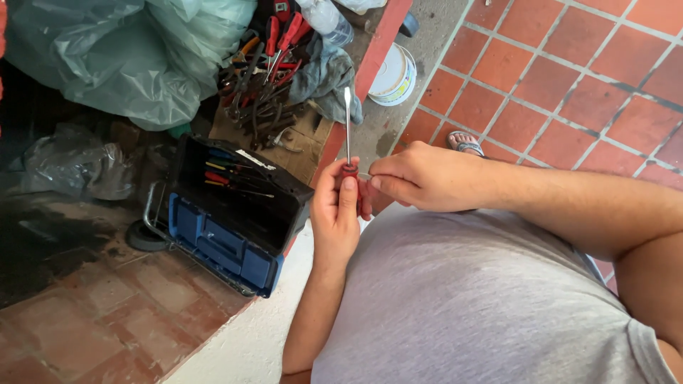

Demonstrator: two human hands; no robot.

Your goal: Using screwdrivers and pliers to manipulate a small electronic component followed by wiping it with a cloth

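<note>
My left hand grips a screwdriver by its red handle, with the metal shaft pointing up and away from me. My right hand is closed beside it, its fingertips pinching something small and pale right at the handle; what it is I cannot tell. Both hands are held in front of my grey shirt, above the edge of a red brick ledge.
An open blue and black toolbox with several screwdrivers inside sits on the ledge to the left. Behind it lies a pile of pliers and hand tools, a grey rag and green plastic bags. A white bucket stands on the tiled floor.
</note>
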